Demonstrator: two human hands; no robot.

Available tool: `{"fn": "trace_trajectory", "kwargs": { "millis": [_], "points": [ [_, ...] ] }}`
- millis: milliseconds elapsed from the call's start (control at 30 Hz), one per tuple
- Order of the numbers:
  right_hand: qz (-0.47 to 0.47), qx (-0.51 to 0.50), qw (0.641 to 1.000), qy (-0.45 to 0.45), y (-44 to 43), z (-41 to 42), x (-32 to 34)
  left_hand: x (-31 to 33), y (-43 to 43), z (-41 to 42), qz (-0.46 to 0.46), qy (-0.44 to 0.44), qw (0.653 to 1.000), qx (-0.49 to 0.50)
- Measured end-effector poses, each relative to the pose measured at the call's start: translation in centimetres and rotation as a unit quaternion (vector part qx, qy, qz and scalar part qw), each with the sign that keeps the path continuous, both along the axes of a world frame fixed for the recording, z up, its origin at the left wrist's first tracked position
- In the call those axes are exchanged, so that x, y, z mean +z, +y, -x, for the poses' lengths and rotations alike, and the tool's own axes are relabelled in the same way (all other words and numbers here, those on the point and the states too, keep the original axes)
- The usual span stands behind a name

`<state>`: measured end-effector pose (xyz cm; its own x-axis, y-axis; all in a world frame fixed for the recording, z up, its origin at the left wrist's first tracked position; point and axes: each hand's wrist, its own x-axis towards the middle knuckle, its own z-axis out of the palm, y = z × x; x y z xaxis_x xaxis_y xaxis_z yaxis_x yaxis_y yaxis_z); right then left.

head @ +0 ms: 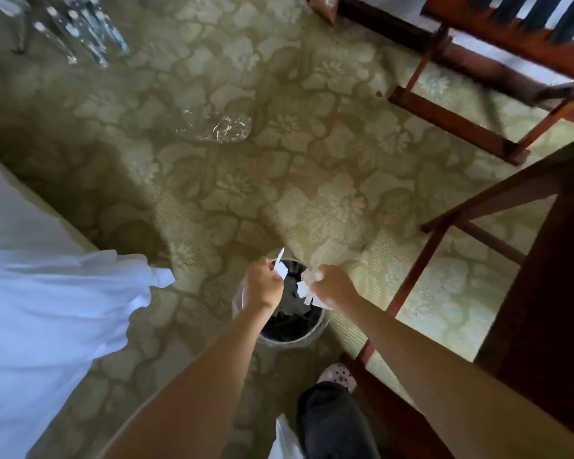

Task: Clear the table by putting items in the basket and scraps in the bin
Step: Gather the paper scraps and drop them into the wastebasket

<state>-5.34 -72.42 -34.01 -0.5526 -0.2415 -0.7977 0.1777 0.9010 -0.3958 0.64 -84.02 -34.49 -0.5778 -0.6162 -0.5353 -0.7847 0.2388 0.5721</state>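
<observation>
While the fingers of the left hand (262, 286) are curling tight round one white paper strip (280, 265), the right hand (332, 286) is clutching a crumpled bunch of white scraps (307, 283), too bunched to count. Both hands are hovering over the one dark-lined bin (289, 341), which is standing on the floral carpet (312, 193). One clear wrapper (219, 127) is lying well beyond.

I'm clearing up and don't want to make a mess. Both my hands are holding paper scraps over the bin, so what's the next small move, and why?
Probably loosen both grips and let the paper scraps drop. The left hand and right hand each hold white pieces right above the open mouth of the bin, so they should fall inside rather than onto the carpet.
</observation>
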Motion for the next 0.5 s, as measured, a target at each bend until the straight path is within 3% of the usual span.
{"fn": "trace_trajectory", "kwargs": {
  "millis": [200, 367, 500],
  "points": [
    [-0.049, -0.004, 0.998, -0.035, -1.8, -2.0, -11.3, -8.9, -1.5, -2.0, -0.022, -0.065, 0.997, -0.037],
    [-0.047, -0.066, 0.984, -0.161, -2.9, -3.2, -16.0, -11.4, -2.4, -3.2, -0.069, -0.204, 0.968, -0.126],
    [-0.054, -0.053, 0.99, -0.12, -2.4, -3.7, -16.4, -10.6, -2.3, -4.0, -0.109, -0.251, 0.951, -0.141]
  ]
}}
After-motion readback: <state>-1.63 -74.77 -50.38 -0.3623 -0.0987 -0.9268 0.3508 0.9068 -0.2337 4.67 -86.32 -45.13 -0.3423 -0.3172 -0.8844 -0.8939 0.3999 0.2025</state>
